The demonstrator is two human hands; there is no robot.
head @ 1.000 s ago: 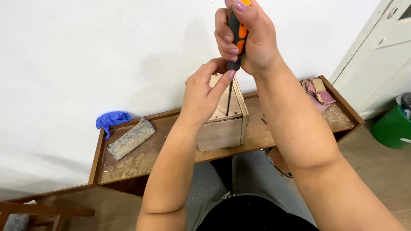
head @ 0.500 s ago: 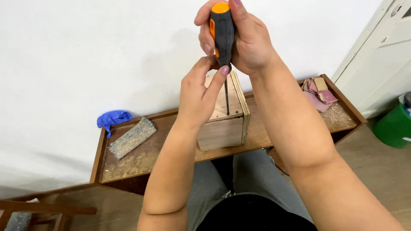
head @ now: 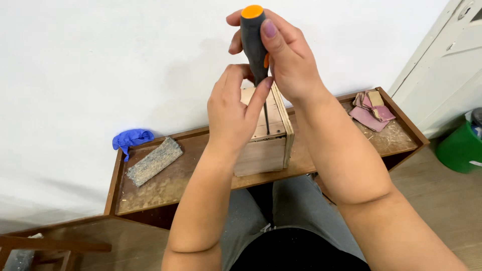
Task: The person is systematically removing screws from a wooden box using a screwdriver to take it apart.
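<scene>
A screwdriver with a dark handle and orange cap stands upright, its thin shaft reaching down into a small wooden box that sits on the low wooden desk against a white wall. The right hand wraps the handle in a firm grip, while the left hand pinches the lower end of the handle and leans on the box. A grey sanding block and blue glove lie to the left, pink sandpaper scraps to the right, a green bin beyond
</scene>
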